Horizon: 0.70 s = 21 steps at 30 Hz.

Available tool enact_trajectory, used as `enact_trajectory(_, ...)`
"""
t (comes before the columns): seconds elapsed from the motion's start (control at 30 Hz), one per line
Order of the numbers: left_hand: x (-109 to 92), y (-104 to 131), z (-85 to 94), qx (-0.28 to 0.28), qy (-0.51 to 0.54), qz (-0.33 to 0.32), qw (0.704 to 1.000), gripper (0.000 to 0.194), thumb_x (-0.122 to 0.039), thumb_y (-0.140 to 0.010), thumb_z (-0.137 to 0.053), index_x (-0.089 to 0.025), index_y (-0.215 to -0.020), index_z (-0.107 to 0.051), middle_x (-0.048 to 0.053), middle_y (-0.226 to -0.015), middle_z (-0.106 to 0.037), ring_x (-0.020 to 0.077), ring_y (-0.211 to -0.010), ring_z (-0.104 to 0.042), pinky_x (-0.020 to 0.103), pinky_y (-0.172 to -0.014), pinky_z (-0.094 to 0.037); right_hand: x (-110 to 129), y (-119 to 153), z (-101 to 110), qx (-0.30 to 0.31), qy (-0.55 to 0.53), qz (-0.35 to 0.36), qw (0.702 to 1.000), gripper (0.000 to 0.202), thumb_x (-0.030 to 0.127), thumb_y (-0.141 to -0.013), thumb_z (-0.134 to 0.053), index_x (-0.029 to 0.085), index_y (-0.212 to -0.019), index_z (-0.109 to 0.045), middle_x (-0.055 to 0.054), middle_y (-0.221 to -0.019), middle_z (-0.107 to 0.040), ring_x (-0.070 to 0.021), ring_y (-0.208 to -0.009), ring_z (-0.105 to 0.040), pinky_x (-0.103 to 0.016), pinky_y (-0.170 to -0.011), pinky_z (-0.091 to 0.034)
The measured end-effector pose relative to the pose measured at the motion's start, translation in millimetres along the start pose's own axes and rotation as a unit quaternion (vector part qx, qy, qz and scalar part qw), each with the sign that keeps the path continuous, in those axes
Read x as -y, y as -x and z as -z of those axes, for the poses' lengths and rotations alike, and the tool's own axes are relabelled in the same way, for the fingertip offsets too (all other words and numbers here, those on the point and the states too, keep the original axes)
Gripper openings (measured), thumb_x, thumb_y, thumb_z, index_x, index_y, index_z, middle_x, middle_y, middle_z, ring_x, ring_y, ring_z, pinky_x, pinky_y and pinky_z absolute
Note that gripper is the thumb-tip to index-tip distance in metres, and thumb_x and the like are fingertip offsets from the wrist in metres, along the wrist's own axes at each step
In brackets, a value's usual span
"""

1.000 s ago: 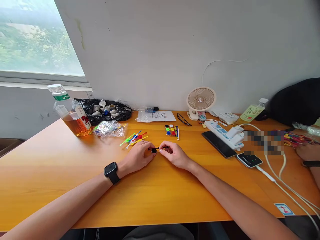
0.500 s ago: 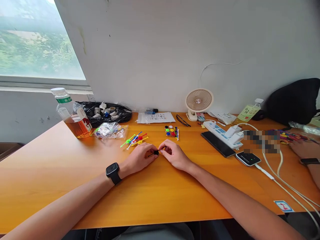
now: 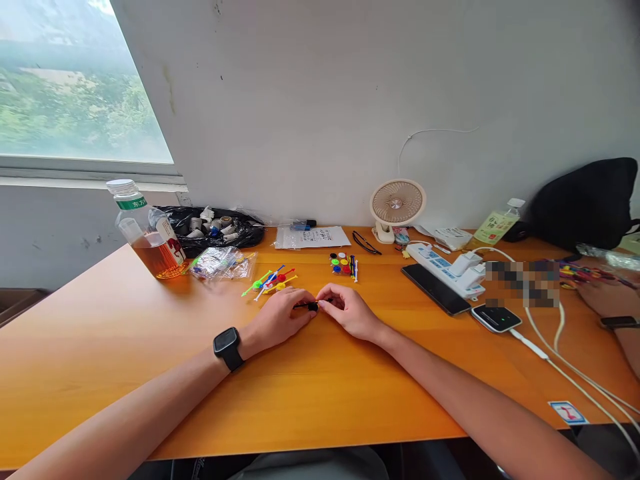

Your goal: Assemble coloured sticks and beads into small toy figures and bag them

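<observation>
My left hand (image 3: 281, 316) is closed, its thumb and fingers pinching a small black plastic arrow spinner (image 3: 313, 307) with a round disc. Meeting it from the other side, my right hand (image 3: 349, 312) has thumb and forefinger closed on the spinner's thin bar. The fingertips cover part of the bar. Just beyond my left hand lies a pile of arrow spinners (image 3: 270, 281) in green, blue, white, red and yellow. Farther off sit several coloured round discs (image 3: 341, 264), with a bundle of loose arrow bars (image 3: 355, 268) beside them.
Left: a tea bottle (image 3: 153, 233), a clear plastic bag (image 3: 220, 262) and a black bag (image 3: 250, 230) of scraps. At the back are a paper sheet (image 3: 313, 237) and a fan (image 3: 397, 203). Right: a phone (image 3: 435, 288), a power strip (image 3: 443, 267), cables and another person's hand (image 3: 603, 293).
Both hands stay in nearly the same place. The black spinner's bar has shifted slightly between the fingers, and the view has tilted a little.
</observation>
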<state>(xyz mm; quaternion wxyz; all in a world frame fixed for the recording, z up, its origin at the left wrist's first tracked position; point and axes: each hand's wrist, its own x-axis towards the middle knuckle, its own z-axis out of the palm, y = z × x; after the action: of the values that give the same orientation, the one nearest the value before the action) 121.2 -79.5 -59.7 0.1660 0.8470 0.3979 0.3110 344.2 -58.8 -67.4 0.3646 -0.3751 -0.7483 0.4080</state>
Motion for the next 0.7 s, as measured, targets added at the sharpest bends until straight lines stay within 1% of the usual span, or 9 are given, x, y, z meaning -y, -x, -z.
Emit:
enact_trajectory(0.13, 0.2, 0.6, 0.1, -0.001, -0.001, 0.001, 1.0, 0.013, -0.025, -0.096, -0.069, -0.023, -0.108, -0.073, 0.004, -0.107, -0.079, 0.0235, -0.099, -0.073, 0.035, -0.087, -0.055, 1.8, 0.3, -0.1, 0.006, -0.011, -0.008, 1.0, 0.016, 0.034, -0.095, -0.067, 0.018, -0.097, -0.07, -0.004, -0.089, -0.073, -0.0172, -0.078, -0.064, -0.029, -0.071, -0.049)
enact_trajectory(0.27, -1.7, 1.0, 1.4, -0.002, -0.004, -0.005, 1.0, 0.013, -0.024, -0.096, -0.069, -0.024, -0.109, -0.072, 0.003, -0.107, -0.079, 0.0234, -0.099, -0.073, 0.035, -0.087, -0.055, 1.5, -0.5, 0.4, 0.008, -0.051, -0.019, 0.998, 0.021, 0.039, -0.093, -0.069, 0.018, -0.096, -0.07, -0.002, -0.084, -0.071, -0.0167, -0.076, -0.064, -0.029, -0.07, -0.049)
enact_trajectory(0.43, -5.6, 0.8, 4.0, 0.0, -0.017, -0.005, 1.0, 0.015, -0.021, -0.094, -0.069, -0.024, -0.109, -0.073, 0.002, -0.106, -0.08, 0.0236, -0.099, -0.073, 0.035, -0.086, -0.056, 2.5, -2.1, 2.6, 0.022, -0.112, -0.064, 0.991, 0.03, 0.046, -0.089, -0.073, 0.018, -0.1, -0.068, -0.002, -0.077, -0.07, -0.0157, -0.068, -0.061, -0.027, -0.061, -0.045)
enact_trajectory(0.57, -6.2, 0.6, 4.3, 0.005, -0.027, -0.012, 1.0, 0.019, -0.019, -0.095, -0.068, -0.024, -0.112, -0.073, 0.002, -0.109, -0.08, 0.023, -0.099, -0.074, 0.034, -0.087, -0.055, 5.3, -2.9, 5.5, 0.017, -0.14, -0.082, 0.987, 0.032, 0.046, -0.086, -0.076, 0.018, -0.099, -0.067, -0.002, -0.075, -0.072, -0.0128, -0.06, -0.055, -0.026, -0.059, -0.043)
enact_trajectory(0.7, -3.8, 1.1, 2.4, 0.007, -0.023, -0.009, 1.0, 0.02, -0.02, -0.096, -0.068, -0.026, -0.115, -0.073, 0.001, -0.112, -0.08, 0.0221, -0.101, -0.074, 0.032, -0.087, -0.054, 3.3, -3.9, 7.2, 0.019, -0.144, -0.093, 0.985, 0.032, 0.045, -0.086, -0.075, 0.018, -0.101, -0.068, -0.003, -0.076, -0.073, -0.0119, -0.056, -0.053, -0.027, -0.058, -0.043)
